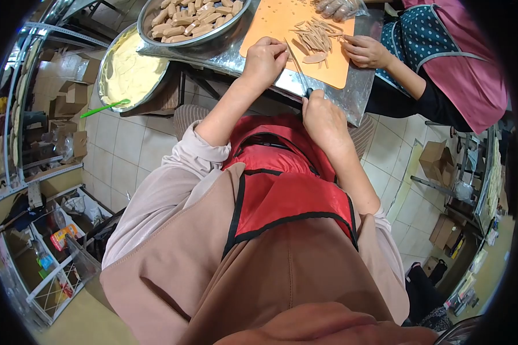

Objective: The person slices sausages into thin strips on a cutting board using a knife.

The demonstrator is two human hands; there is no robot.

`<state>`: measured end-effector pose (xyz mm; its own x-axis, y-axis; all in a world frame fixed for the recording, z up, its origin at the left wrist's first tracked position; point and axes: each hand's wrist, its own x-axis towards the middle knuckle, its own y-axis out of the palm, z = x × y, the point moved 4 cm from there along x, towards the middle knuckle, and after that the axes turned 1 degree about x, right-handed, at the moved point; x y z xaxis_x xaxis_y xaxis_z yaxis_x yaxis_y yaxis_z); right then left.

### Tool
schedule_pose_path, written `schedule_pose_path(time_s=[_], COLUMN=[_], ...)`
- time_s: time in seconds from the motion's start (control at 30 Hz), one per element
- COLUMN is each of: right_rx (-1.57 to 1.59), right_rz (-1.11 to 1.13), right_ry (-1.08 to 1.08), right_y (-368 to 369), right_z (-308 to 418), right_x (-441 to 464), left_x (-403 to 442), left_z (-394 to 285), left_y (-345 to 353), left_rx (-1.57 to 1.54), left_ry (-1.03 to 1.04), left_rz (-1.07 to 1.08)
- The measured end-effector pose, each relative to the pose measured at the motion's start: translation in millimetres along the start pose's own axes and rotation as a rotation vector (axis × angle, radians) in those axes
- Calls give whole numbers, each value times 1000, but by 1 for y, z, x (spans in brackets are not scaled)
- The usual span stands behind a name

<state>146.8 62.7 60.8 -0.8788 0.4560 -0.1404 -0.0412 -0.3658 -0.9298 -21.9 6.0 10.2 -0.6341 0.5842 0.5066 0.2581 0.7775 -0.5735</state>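
Note:
My right hand [324,119] is closed around the dark handle of a knife [299,70], whose narrow blade points away from me over an orange cutting board [334,73]. On the board's left side my left hand [263,64] is closed, its fingertips pinched together beside the blade. What those fingers hold, if anything, is too small to make out. Just right of the blade lies a loose heap of thin light-brown strips [317,35]. A flat brown slice [315,58] rests at the heap's near edge, and small crumbs dot the board's far part.
A metal bowl [243,16] of brown finger-shaped pieces [184,22] stands left on the metal table [360,95]. Lower left, a basin [102,86] holds pale cream mixture with a green-handled utensil [105,108]. At right, a co-worker's bare hand [365,52] and gloved hand [338,8] reach over the board.

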Motion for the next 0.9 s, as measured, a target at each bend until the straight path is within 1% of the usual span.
schedule_pose_path(time_s=[0.03,0.13,0.23,0.4,0.5,0.7,0.83,0.9], right_rx=[11,39,65,101,65,110,112,125], right_rz=[11,53,90,83,50,92,93,75], right_ry=[15,54,69,21,-53,108,134,126], right_y=[-2,-6,-7,1,8,6,6,6], right_z=[0,-2,-1,2,1,-4,-6,-3], right_x=[1,4,6,21,30,-7,-11,-4], left_x=[1,5,6,7,4,0,2,2], left_z=[-4,-10,-7,-2,-2,6,-1,-1], left_y=[-2,-3,-1,-2,-1,2,-3,-3], left_rx=[46,87,91,38,9,-60,-21,-26], left_ry=[38,57,44,4,-12,-38,21,1], left_rz=[-3,12,21,43,40,8,2,6])
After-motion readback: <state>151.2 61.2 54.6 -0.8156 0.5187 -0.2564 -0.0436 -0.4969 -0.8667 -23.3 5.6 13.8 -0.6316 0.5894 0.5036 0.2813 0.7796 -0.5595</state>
